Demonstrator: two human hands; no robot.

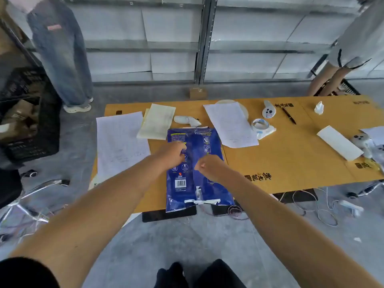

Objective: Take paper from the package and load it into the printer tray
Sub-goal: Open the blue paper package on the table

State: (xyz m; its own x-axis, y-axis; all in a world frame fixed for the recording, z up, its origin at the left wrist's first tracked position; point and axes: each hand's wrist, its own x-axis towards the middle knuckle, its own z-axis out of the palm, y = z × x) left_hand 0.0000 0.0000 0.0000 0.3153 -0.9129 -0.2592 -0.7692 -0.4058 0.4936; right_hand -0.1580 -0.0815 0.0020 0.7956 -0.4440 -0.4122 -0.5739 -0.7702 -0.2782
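A blue plastic-wrapped paper package [204,183] lies lengthwise on the cardboard-covered table [291,163], its near end over the table's front edge. My left hand [173,154] rests on the package's upper left part with fingers curled onto the wrapper. My right hand [207,166] is closed in a fist over the centre seam, pinching the wrapper there. White paper shows at the package's far end. No printer or tray is in view.
Loose sheets [119,146] [230,124] and a pad [158,121] lie around the package. A tape roll [259,124], a pen [288,115] and small white items sit to the right. Two people stand beyond the table [60,53] [353,44]. Cables [322,208] lie on the floor.
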